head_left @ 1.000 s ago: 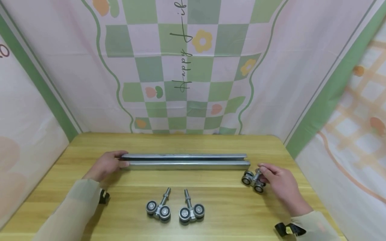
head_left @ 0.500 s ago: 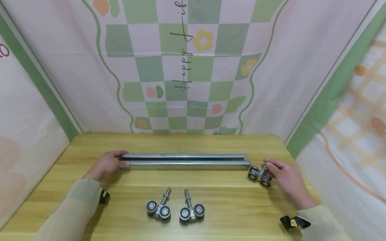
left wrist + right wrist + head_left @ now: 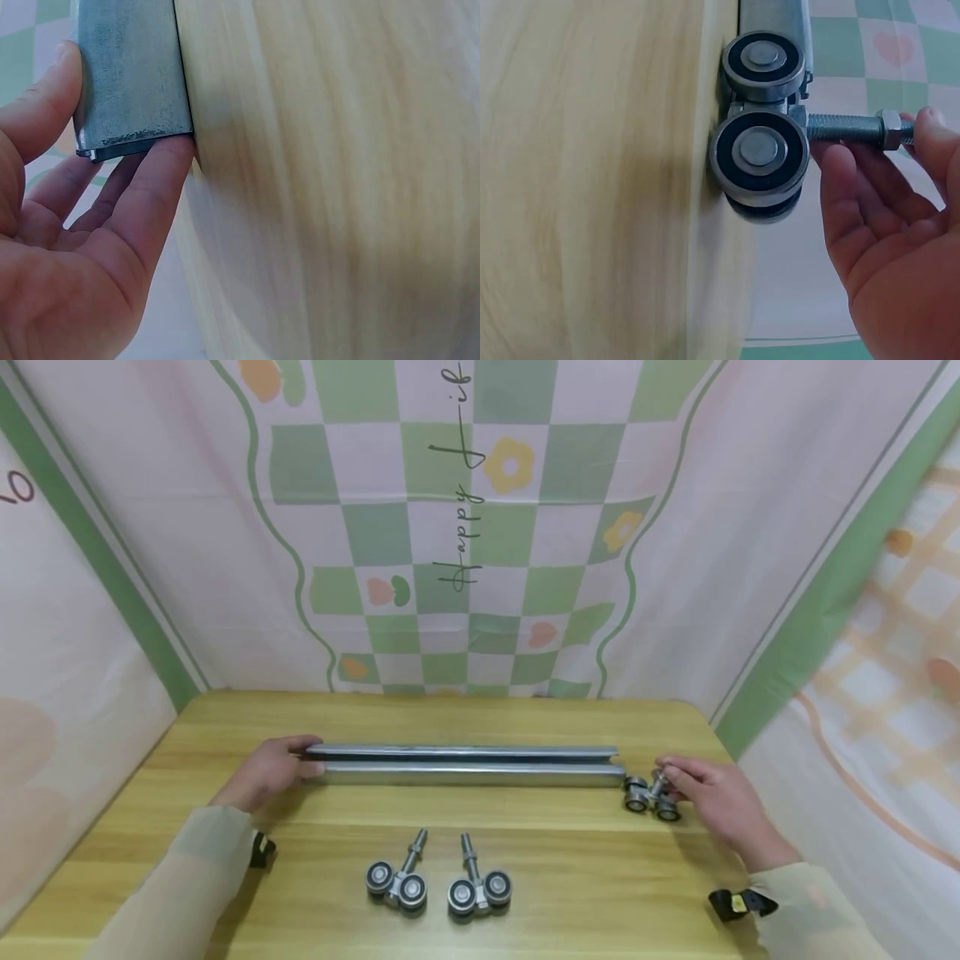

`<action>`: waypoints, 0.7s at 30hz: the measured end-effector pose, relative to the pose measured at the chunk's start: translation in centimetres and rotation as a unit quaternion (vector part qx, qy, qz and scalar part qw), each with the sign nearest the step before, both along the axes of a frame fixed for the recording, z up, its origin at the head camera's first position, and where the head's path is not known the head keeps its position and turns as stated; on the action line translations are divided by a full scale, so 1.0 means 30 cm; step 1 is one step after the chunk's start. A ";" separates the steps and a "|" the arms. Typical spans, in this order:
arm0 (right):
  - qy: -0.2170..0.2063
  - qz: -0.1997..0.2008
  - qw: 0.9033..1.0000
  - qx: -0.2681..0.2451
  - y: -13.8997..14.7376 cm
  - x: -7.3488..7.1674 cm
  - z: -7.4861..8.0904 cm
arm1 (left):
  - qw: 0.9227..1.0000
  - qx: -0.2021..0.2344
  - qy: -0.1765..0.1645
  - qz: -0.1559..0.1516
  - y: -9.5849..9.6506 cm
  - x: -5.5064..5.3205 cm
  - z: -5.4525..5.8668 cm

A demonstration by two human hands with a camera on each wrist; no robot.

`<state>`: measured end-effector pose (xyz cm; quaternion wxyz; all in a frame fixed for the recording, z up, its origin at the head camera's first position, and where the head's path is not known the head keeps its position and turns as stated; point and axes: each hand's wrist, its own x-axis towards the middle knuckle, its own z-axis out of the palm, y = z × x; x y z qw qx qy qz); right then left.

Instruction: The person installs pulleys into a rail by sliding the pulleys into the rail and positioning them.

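Note:
A metal C-channel rail (image 3: 465, 775) lies across the table with its slot facing up. My left hand (image 3: 272, 772) holds its left end; in the left wrist view the thumb (image 3: 60, 90) is on the slotted edge and a finger is against the cut end. With my right hand (image 3: 716, 800) I pinch the threaded bolt (image 3: 851, 127) of a roller trolley (image 3: 637, 797) at the rail's right end. Its bolt points up, and its leading wheels (image 3: 763, 61) overlap the rail's end in the right wrist view.
Two more roller trolleys, one on the left (image 3: 396, 888) and one on the right (image 3: 480, 893), lie on the wooden table (image 3: 577, 877) in front of the rail, bolts pointing away. A patterned cloth (image 3: 435, 543) hangs behind the table, with more cloth at both sides.
My right hand has carried the trolley a little right and away from me, bringing its wheels in line with the rail's end. The left hand and the rail stay put.

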<state>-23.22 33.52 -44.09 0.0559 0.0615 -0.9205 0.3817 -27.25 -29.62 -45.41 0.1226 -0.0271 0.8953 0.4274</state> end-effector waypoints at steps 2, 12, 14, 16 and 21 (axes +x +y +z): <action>-0.003 0.006 1.000 -0.001 0.003 0.003 -0.003 | 1.000 -0.005 0.001 -0.001 0.002 0.001 -0.001; -0.039 -0.029 0.999 -0.007 -0.050 0.021 0.035 | 1.000 -0.009 0.008 -0.004 0.001 0.005 0.013; -0.033 -0.041 0.999 0.001 -0.053 0.019 0.029 | 1.000 -0.009 0.008 -0.004 0.000 0.002 0.010; -0.022 -0.049 0.998 0.016 -0.052 0.015 0.019 | 1.000 -0.008 0.007 -0.003 -0.001 0.000 0.007; -0.012 -0.066 0.997 0.026 -0.051 0.013 0.004 | 1.000 -0.006 0.003 -0.001 0.003 -0.002 0.005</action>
